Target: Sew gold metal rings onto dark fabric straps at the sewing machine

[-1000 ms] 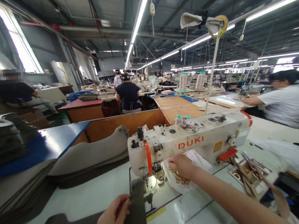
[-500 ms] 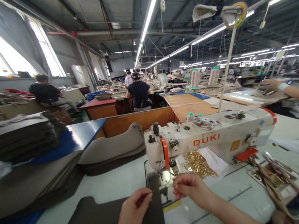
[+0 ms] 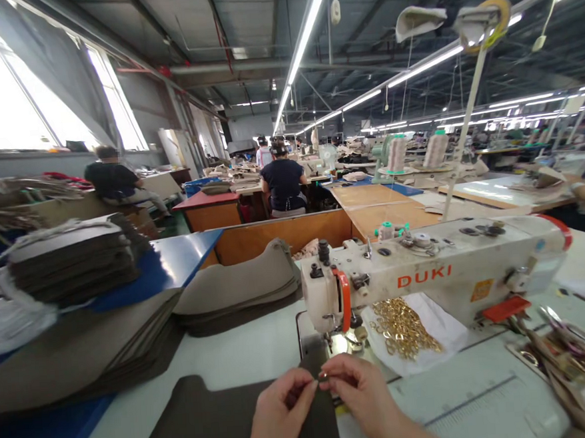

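Just in front of the sewing machine (image 3: pixel 426 270), my left hand (image 3: pixel 288 406) is closed in a pinch over the dark fabric piece (image 3: pixel 227 424); what sits between its fingertips is too small to name. My right hand (image 3: pixel 354 388) pinches a small shiny metal ring, its fingertips nearly meeting those of my left hand. The dark piece lies flat on the pale table, its narrow end near the needle area. Behind my right hand, a heap of gold metal rings (image 3: pixel 403 328) rests on white plastic (image 3: pixel 445 328).
Stacks of cut dark fabric (image 3: pixel 237 286) lie left of the machine, with another bundle (image 3: pixel 75 261) farther left. A tray with scissors and straps (image 3: pixel 562 353) is at the right. A thread stand pole (image 3: pixel 466 127) rises behind the machine. Other people sit farther off.
My right hand has moved left to meet my left hand, and the ring now shows at its fingertips. The camera view has turned slightly left.
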